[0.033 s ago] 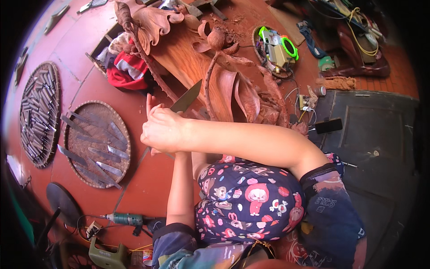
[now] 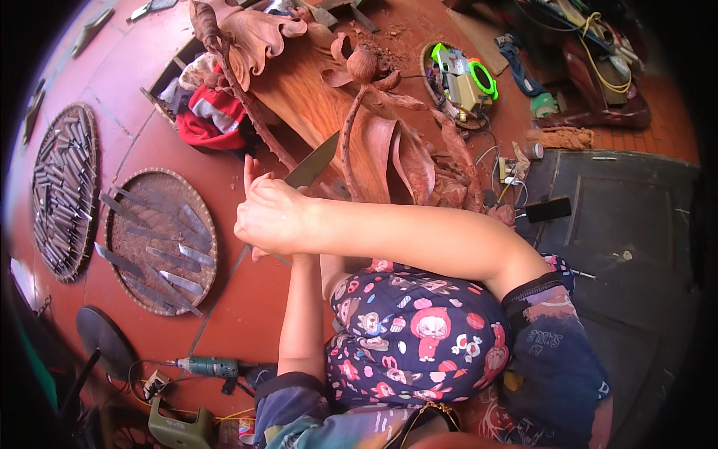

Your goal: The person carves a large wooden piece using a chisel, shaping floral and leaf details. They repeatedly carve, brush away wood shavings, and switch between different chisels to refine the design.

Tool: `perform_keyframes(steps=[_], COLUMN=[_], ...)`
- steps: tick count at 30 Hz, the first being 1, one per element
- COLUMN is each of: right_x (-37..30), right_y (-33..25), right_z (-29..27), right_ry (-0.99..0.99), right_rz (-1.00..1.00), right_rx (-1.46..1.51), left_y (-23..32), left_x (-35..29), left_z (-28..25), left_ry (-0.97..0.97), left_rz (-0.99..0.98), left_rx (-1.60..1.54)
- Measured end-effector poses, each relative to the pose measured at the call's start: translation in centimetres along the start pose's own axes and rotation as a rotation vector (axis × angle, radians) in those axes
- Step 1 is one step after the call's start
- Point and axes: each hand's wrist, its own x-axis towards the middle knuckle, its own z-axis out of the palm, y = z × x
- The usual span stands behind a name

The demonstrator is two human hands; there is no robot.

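Observation:
A flat, grey, pointed metal blade (image 2: 317, 162) sticks out up and to the right from between my hands. My right hand (image 2: 271, 217) is closed and lies across the top, its forearm coming in from the right. Beneath it is my left hand (image 2: 259, 254), mostly covered, with its forearm rising from below. A straight finger shows above the two hands; I cannot tell for sure which hand it belongs to. The blade's lower end is hidden by my hands. Its tip overlaps a large carved wooden piece (image 2: 307, 93) in the picture.
On the left, one round tray (image 2: 212, 262) holds several flat blades; another tray (image 2: 96, 172) is packed with chisel-like tools. A red cloth (image 2: 202, 129) lies by the carving. A green power tool (image 2: 209, 365) rests lower left. A dark panel (image 2: 628, 224) and a phone (image 2: 548, 209) are at right.

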Motion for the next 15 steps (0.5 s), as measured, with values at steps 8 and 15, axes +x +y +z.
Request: perform_keyframes(steps=[8,15], right_x=[1.3,1.0], right_y=[-2.8,1.3], right_z=[3.0,-0.4], right_ry=[-0.095,-0.019], right_rz=[0.250,0.055], right_rx=[-0.837,0.424], left_y=[-1.3,-2.1], left_x=[0.4,0.4], left_z=[0.1,0.8], left_ry=[-0.067,-0.108], left_rz=[-0.047,-0.075], left_rx=[0.034,0.034])
